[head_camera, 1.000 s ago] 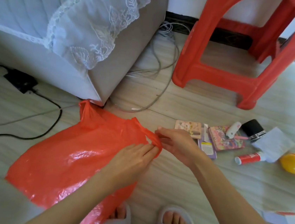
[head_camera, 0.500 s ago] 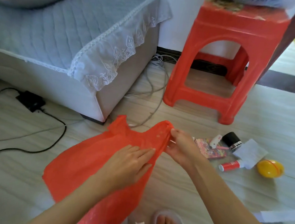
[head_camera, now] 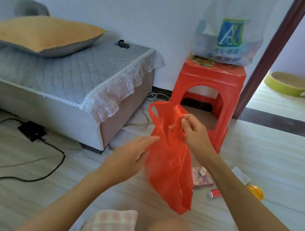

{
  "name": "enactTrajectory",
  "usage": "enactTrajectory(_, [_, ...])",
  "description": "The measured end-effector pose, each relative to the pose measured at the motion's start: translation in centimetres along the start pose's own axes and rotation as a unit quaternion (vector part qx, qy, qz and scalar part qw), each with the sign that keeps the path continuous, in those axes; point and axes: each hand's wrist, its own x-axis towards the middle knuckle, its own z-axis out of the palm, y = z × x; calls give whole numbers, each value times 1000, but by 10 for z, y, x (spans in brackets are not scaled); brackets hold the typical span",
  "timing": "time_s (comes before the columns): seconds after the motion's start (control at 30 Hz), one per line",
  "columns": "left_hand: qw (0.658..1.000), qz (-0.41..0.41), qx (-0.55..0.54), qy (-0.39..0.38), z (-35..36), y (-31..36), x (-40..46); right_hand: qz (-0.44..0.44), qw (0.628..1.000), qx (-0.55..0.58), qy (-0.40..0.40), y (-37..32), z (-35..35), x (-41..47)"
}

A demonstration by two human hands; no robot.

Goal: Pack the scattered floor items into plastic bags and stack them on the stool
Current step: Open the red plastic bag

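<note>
A red plastic bag (head_camera: pixel 170 170) hangs in the air in front of me. My right hand (head_camera: pixel 193 133) pinches its top by a handle. My left hand (head_camera: pixel 131 156) has its fingers stretched out and touches the bag's left side. Behind the bag stands the red stool (head_camera: pixel 210 87), with a filled clear plastic bag (head_camera: pixel 229 33) bearing a blue logo on its seat. On the floor to the right lie a pink patterned card pack (head_camera: pixel 202 179), a small red-and-white tube (head_camera: pixel 215 194), a yellow ball (head_camera: pixel 256 191) and a white paper (head_camera: pixel 240 175), partly hidden by my right arm.
A grey sofa (head_camera: pixel 57 78) with a lace-edged cover and an orange cushion (head_camera: pixel 43 34) fills the left. Black cables (head_camera: pixel 51 162) and a power adapter (head_camera: pixel 32 132) lie on the floor at the left. A brown door frame (head_camera: pixel 272 58) rises at the right, with a round green tray (head_camera: pixel 288 83) beyond it.
The red bag has been lifted off the floor and now hangs upright from my right hand. The view has tilted upward, bringing the stool's top and its clear bag into sight.
</note>
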Motion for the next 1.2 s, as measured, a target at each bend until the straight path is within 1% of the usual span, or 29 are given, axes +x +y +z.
enactTrajectory(0.03, [999, 9, 8, 38, -6, 1, 6, -14, 999, -10, -27, -6, -4, -5])
enactTrajectory(0.1, [996, 38, 47, 73, -17, 9, 20, -43, 996, -43, -67, -19, -10, -13])
enactTrajectory(0.17, [993, 65, 80, 63, -25, 20, 37, -76, 991, -73, -77, -29, -15, -19])
enactTrajectory(0.23, [991, 86, 91, 37, -30, 32, 54, -116, 985, -121, -51, -36, -22, -21])
enactTrajectory(0.3, [992, 92, 79, 16, -31, 41, 66, -146, 975, -167, -21, -42, -30, -24])
enactTrajectory(0.4, [992, 103, 63, 17, -30, 47, 75, -145, 972, -184, -21, -49, -38, -33])
enactTrajectory(0.47, [994, 104, 38, -3, -29, 50, 79, -143, 968, -203, -31, -50, -43, -38])
enactTrajectory(0.57, [996, 67, -36, -52, -27, 54, 76, -151, 955, -254, -37, -50, -49, -43])
enactTrajectory(0.63, [995, 27, -76, -51, -24, 54, 71, -166, 932, -322, -6, -44, -52, -43])
enactTrajectory(0.7, [994, -10, -106, -25, -23, 55, 67, -157, 913, -373, 41, -36, -50, -41])
enactTrajectory(0.73, [991, -31, -128, -15, -23, 56, 66, -144, 912, -379, 58, -33, -47, -40])
enactTrajectory(0.8, [987, -69, -147, 8, -26, 59, 66, -120, 922, -357, 91, -27, -37, -43])
enactTrajectory(0.87, [981, -105, -153, 51, -29, 59, 66, -123, 924, -323, 163, -23, -25, -51])
enactTrajectory(0.93, [966, -141, -190, 102, -34, 57, 66, -123, 915, -306, 232, -21, -16, -62])
enactTrajectory(0.97, [956, -155, -218, 122, -37, 57, 67, -110, 912, -316, 238, -19, -12, -66])
enactTrajectory(1.03, [930, -179, -289, 142, -44, 60, 67, -51, 909, -359, 207, -12, -3, -69])
enactTrajectory(1.1, [902, -188, -368, 127, -51, 68, 66, -1, 908, -375, 187, -6, 6, -66])
enactTrajectory(1.13, [896, -185, -388, 113, -55, 72, 65, 1, 909, -370, 191, -3, 10, -64])
enactTrajectory(1.2, [902, -175, -380, 101, -61, 75, 63, -19, 912, -351, 210, -2, 16, -59])
